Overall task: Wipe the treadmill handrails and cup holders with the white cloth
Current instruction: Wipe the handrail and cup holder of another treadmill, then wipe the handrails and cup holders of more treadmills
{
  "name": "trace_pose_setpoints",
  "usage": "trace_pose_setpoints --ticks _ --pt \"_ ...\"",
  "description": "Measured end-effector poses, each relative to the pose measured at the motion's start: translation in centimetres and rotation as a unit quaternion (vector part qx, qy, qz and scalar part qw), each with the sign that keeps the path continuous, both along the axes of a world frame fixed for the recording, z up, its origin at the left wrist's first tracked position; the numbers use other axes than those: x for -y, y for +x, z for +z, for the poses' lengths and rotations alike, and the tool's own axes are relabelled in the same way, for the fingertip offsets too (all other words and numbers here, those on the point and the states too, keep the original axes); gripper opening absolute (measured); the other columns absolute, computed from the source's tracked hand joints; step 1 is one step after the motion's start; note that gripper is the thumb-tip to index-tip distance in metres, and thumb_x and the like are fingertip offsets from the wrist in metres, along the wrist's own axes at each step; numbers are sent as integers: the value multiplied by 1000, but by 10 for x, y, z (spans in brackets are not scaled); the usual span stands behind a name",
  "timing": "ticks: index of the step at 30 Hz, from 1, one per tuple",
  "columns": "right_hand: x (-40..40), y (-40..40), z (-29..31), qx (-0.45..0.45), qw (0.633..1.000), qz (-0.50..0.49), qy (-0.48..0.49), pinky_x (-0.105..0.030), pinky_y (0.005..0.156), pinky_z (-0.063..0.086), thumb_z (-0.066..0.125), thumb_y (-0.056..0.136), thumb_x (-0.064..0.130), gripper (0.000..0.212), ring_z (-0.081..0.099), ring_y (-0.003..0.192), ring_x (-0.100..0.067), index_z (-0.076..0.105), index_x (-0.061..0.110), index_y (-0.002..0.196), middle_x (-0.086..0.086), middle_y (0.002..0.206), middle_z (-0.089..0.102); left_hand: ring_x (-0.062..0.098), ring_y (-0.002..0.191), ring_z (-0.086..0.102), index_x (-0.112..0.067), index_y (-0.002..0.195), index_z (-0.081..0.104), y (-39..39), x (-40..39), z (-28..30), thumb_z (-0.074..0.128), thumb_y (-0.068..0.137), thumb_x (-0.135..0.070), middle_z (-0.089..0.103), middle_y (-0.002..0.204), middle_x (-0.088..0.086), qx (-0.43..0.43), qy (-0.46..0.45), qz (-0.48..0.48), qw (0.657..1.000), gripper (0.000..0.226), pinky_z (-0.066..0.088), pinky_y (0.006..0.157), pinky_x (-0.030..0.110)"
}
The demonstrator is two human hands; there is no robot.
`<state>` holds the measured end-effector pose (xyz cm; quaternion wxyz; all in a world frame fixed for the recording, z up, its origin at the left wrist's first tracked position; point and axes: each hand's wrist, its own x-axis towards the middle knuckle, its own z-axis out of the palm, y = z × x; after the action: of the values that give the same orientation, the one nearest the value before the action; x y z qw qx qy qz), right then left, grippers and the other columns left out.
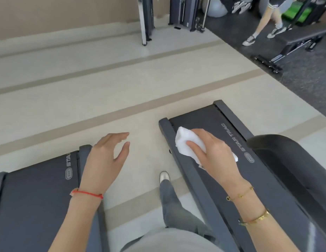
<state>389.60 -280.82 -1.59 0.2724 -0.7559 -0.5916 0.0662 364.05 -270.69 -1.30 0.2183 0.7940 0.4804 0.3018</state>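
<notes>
Pale gym floor between two treadmills. White cloth bunched in right hand, fingers clamped round it; left hand loose, holding nothing. Nearest handrail unwiped; risk of cloth slipping mid-reach.

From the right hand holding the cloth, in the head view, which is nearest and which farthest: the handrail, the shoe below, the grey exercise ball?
1. Handrail, just right of the right hand.
2. Shoe, lower left on the floor.
3. Grey exercise ball, far at the top.
</notes>
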Motion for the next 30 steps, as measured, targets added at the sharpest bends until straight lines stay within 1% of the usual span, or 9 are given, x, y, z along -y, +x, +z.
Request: trace_pose_setpoints --ticks 4,7,9,11,14,16,21,26,30 --pt "-66 14 -22 -17 1000 16 -15 -38 67 53 53 97 34 27 61 75 -20 59 22 120 6 96 65 -8 61 45 -13 116 68 13 -59 -12 63 92 -12 66 106 -3 -9 -20 21 1000 25 45 79 23" --pt "-123 32 -28 -35 999 16 -14 -37 67 52 52 96 34 26 61 75 -18 59 22 119 7 97 65 -6 64 48 -15 116 68 31 -112 -14 61 93 -15 66 108 -5 -22 -30 33 999 25 39 76 16" --pt "-164 47 -27 -50 999 18 -13 -37 67 52 52 97 33 25 61 77 -17 59 22 119 7 97 65 3 76 56 -15 116 68 45 -151 -11 61 93 -14 67 108 -3 -29 -27 36 999 24 39 79 15" --pt "-203 64 -25 -66 998 22 -8 -37 66 52 51 97 33 25 60 76 -16 58 23 119 9 96 63 11 91 61 -14 116 68 60 -191 -6 61 93 -14 68 108 -2 -31 -22 44 998 24 42 85 18" --pt "-258 90 -21 -75 997 18 5 -36 65 52 49 98 36 27 60 74 -13 57 24 120 10 95 62 16 96 63 -14 116 68 83 -247 2 62 92 -14 69 108 -1 -33 -15 51 998 24 48 88 30" --pt "-292 107 -19 -75 997 12 5 -36 65 53 49 97 37 28 61 73 -14 56 25 122 11 96 63 15 101 64 -15 115 68 96 -284 6 61 93 -15 68 109 -2 -35 -6 47 998 24 50 91 33" --pt "-362 144 -20 -64 998 -16 7 -37 62 52 51 98 37 27 60 72 -17 55 27 122 9 92 63 15 99 64 -16 115 68 132 -366 5 61 93 -17 69 107 -3 -36 11 23 999 23 51 88 33" --pt "-430 180 -32 -61 996 -69 16 -34 57 51 51 97 36 25 59 65 -14 55 27 120 11 85 60 15 99 64 -16 116 67 183 -462 -7 60 94 -17 68 106 -4 -41 7 -37 998 23 50 89 31" --pt "-492 215 -41 -71 990 -120 18 -33 56 51 50 97 38 24 58 64 -10 56 28 118 16 79 57 15 99 64 -17 115 67 233 -551 -12 61 94 -18 68 107 -4 -37 0 -91 995 23 51 90 36"
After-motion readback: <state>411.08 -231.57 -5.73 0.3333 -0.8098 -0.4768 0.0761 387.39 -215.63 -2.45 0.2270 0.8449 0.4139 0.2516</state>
